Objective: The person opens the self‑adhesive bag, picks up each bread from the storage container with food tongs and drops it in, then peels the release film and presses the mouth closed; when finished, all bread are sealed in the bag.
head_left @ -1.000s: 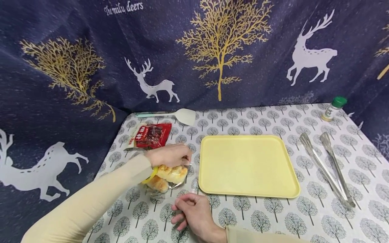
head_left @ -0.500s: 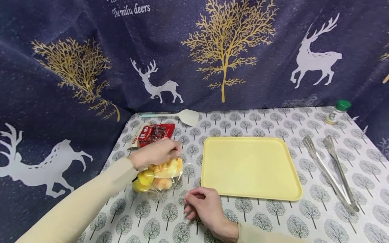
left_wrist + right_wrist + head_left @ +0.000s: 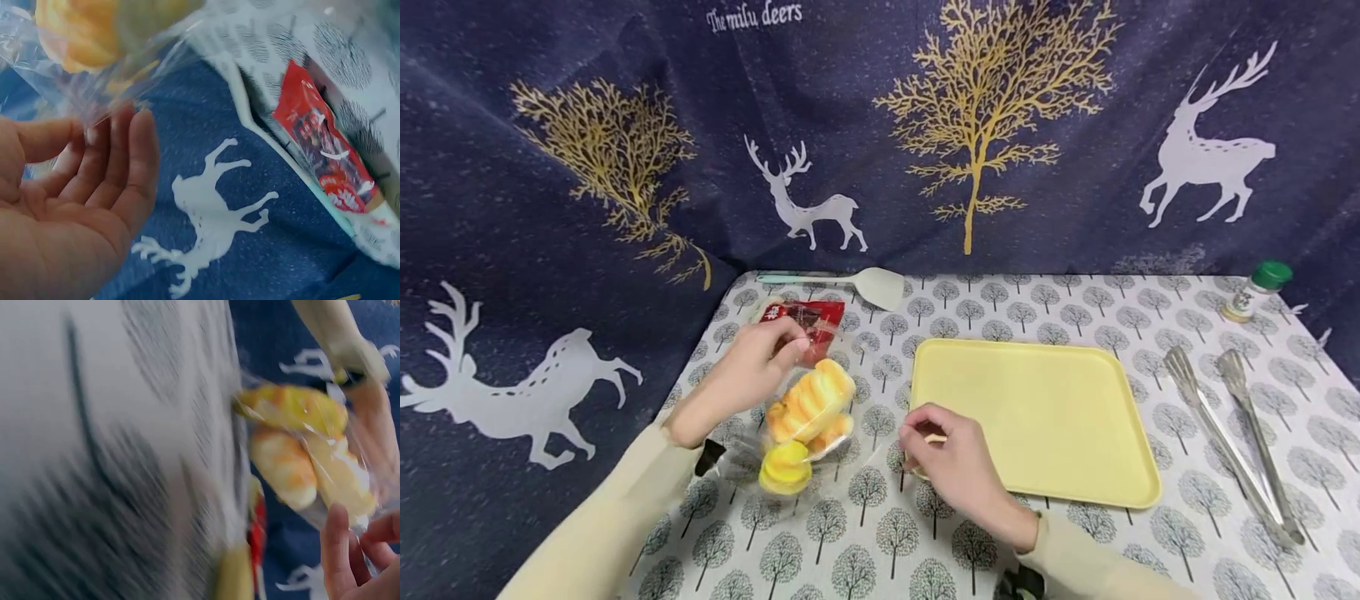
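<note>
A clear plastic bag of bread point(image 3: 811, 404) hangs between my hands, left of the tray. Golden rolls and a yellow round piece point(image 3: 785, 468) show through it. My left hand point(image 3: 752, 367) pinches the film at the bag's far left; in the left wrist view its thumb and fingertips point(image 3: 140, 119) meet on the gathered plastic. My right hand point(image 3: 955, 454) is at the other side, by the tray's left edge, thumb and fingers curled together. In the right wrist view, its fingers point(image 3: 337, 540) close on a shiny edge of film below the rolls point(image 3: 284, 469).
A pale yellow tray point(image 3: 1037, 417) lies right of the bag. Behind the left hand are a red snack packet point(image 3: 820, 321) and a white spatula point(image 3: 878, 287). Metal tongs point(image 3: 1232, 450) and a green-capped jar point(image 3: 1257, 292) stand at the right. A dark deer-print cloth hangs behind.
The bag has been lifted and tilted, its yellow piece swinging forward into view. The left hand has drawn left, and the right hand has moved up and right beside the tray.
</note>
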### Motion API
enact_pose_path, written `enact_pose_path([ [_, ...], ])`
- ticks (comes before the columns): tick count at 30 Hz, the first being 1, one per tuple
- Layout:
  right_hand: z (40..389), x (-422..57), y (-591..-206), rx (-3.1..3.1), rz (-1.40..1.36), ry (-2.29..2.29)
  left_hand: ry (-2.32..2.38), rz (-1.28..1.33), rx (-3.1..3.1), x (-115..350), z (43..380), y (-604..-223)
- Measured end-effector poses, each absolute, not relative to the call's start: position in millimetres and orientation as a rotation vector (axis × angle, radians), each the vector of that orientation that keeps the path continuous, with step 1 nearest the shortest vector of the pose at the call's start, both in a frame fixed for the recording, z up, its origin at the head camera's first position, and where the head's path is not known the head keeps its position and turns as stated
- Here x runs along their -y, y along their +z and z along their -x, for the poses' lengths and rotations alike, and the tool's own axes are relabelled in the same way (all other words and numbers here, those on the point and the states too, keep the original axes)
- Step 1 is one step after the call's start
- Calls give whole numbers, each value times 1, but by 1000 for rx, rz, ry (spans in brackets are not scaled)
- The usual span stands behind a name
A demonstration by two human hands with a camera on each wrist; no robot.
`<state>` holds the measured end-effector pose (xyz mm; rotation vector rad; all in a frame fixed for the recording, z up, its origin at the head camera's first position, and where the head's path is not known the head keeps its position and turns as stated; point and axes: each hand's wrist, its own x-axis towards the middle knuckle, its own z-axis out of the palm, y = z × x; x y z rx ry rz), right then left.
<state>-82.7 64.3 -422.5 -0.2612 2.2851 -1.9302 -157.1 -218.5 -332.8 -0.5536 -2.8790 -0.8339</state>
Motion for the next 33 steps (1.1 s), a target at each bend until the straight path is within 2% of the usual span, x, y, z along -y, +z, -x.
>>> enact_pose_path([
  [4,100,-71,-416,-2497,460,-1922,-974,412,2715,227,141,-337],
  [10,121,-79,-405,-2654,731,-1930,-1136,376,2464,232,123,-346],
  [19,133,-75,-388,-2710,928,-2017,-1344,272,2213,228,106,-359],
  [33,147,-69,-384,-2720,1239,-2122,-1466,321,1968,224,100,-370],
])
